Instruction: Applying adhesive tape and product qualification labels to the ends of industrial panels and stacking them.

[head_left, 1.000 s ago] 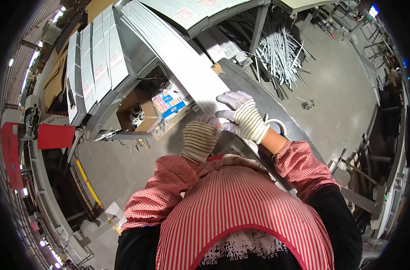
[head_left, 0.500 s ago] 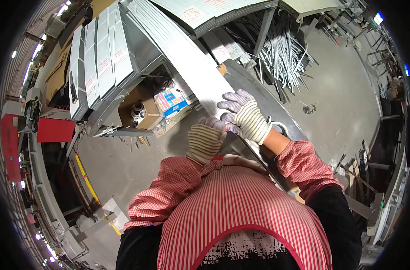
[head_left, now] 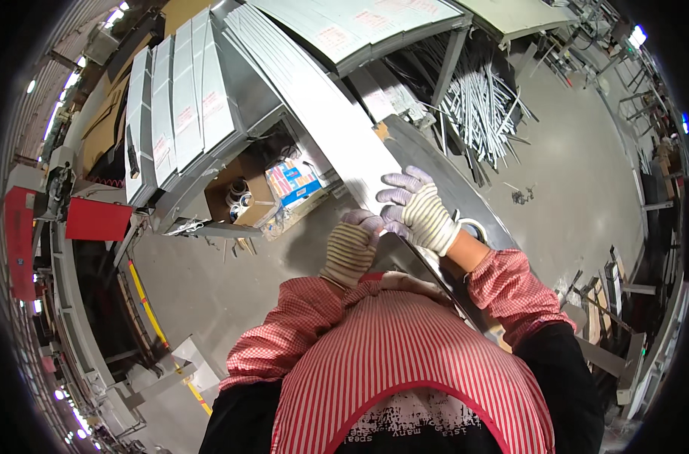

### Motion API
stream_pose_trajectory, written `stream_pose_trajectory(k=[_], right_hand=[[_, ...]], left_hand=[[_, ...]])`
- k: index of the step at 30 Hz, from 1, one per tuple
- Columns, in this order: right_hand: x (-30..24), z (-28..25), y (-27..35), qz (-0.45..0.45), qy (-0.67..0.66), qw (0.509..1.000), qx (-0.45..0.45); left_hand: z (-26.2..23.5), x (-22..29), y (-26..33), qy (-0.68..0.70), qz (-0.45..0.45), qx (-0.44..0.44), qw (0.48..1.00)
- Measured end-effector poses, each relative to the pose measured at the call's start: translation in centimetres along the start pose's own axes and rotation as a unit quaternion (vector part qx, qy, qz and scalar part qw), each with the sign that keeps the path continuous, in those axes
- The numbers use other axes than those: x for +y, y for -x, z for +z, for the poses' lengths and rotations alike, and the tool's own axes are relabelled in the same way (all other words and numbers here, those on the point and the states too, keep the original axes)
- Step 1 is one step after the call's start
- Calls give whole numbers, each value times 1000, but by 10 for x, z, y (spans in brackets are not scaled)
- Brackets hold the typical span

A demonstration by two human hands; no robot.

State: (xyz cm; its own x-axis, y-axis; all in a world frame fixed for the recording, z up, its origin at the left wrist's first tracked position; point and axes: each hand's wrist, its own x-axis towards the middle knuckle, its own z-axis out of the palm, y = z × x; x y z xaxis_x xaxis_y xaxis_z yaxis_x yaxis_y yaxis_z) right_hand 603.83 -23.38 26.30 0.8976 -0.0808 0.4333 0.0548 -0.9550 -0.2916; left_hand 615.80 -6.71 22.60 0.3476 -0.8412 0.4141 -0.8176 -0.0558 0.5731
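Long white strips: one set, layered lengthwise and partly fanned at the far end; runs from the upper left of centre down to the person's hands, its near end between and under the gloved fingers.

Left hand: striped knit glove; fingers curled together at the near end of the strips — whether clamped on them, cannot tell.

Right hand: matching glove; fingers a little apart, laid over the right edge of the strips near the same end; grip beneath cannot be told. The two hands sit close, fingertips almost meeting.

Bench: dark grey top, to the right of the strips, partly behind the right hand.

White ring: one, just beside the right wrist, partly hidden.

Panel stacks: white, with red print, side by side to the left of the strips. Further panel stack: to their right, at the top.

Cardboard box: open, holding rolls; below the left stacks. Printed carton: blue, white and orange, next to that box.

Heap of thin strips: whitish, loose — upper right.

Apron: red and white stripes, worn by the person.
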Motion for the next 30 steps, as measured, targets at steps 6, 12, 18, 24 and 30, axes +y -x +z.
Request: stream_pose_trajectory(k=[6, 12, 18, 24, 30], right_hand=[[-6, -25, -1, 7, -67, 997, 27], [-4, -70, 122, 181, 7, 983, -38], [27, -60, 4, 255, -69, 962, 62], [119, 52, -181, 465, -184, 841, -207], [119, 56, -232, 437, -308, 819, -209]], left_hand=[[-8, 6, -7, 6, -58, -34, 998], [-29, 8, -23, 95, -31, 35, 994], [4, -140, -36, 94, -262, 67, 958], [13, -143, -175, 349, -487, 113, 792], [-7, -159, -182, 477, -465, 138, 733]])
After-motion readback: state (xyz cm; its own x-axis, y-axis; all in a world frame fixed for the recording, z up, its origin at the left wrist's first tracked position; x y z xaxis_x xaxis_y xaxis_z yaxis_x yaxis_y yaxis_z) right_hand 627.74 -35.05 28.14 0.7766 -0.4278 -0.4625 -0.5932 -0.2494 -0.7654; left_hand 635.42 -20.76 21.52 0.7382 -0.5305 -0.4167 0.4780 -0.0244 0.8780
